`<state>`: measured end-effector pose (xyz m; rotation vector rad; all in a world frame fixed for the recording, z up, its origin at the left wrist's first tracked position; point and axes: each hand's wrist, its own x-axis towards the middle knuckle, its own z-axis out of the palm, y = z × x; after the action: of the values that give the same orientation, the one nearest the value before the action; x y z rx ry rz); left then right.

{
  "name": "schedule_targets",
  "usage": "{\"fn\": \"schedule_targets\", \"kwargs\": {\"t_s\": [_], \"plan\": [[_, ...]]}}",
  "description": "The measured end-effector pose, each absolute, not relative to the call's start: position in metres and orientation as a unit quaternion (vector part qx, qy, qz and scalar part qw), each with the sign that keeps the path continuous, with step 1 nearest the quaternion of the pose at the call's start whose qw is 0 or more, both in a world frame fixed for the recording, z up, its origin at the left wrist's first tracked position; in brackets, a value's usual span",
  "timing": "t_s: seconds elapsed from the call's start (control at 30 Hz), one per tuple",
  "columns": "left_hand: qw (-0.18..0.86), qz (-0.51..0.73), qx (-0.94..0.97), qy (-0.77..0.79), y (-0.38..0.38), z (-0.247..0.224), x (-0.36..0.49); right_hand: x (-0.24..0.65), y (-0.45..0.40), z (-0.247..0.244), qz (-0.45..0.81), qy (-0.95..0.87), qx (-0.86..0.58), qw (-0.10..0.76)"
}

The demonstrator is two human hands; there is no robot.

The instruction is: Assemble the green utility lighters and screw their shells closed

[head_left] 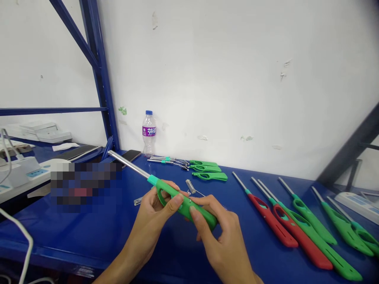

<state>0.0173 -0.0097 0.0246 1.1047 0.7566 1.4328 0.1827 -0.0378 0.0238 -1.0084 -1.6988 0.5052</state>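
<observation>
left hand (155,217) and right hand (226,245) curl closed round the lighter (186,206) between them; likely light, stiff, slightly slippery, best held by its handle (211,221), not the thin tube (130,165)

Held grn lighter (186,206), pt. hidden

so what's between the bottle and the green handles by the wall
Metal rods with thin wires lie between the bottle and the green handles, as the head view shows.
</observation>
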Motion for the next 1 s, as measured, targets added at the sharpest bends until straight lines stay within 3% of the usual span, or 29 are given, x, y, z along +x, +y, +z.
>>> {"fn": "schedule_targets", "kwargs": {"t_s": [0.3, 0.37, 0.5, 0.6, 0.73, 0.87, 1.0], "plan": [[0.561, 0.44, 0.64, 0.286, -0.011, 0.032, 0.005, 0.208, -0.03, 0.024, 0.159, -0.629, -0.523, 0.553], [0.413, 0.452, 0.734, 0.294, -0.017, 0.036, -0.001, 0.219, -0.027, 0.025, 0.171, -0.633, -0.538, 0.53], [-0.021, 0.461, 0.838, 0.293, -0.023, 0.043, -0.01, 0.232, -0.03, 0.033, 0.26, -0.674, -0.509, 0.468], [-0.156, 0.419, 0.845, 0.294, -0.019, 0.044, -0.014, 0.228, -0.037, 0.036, 0.373, -0.674, -0.454, 0.448], [-0.128, 0.37, 0.855, 0.341, -0.012, 0.042, -0.025, 0.223, -0.034, 0.024, 0.446, -0.634, -0.437, 0.456], [-0.012, 0.243, 0.85, 0.467, -0.006, 0.042, -0.044, 0.228, -0.017, 0.011, 0.326, -0.641, -0.508, 0.474], [0.004, 0.203, 0.808, 0.553, -0.003, 0.033, -0.065, 0.227, 0.011, 0.017, 0.203, -0.719, -0.543, 0.384]]}}
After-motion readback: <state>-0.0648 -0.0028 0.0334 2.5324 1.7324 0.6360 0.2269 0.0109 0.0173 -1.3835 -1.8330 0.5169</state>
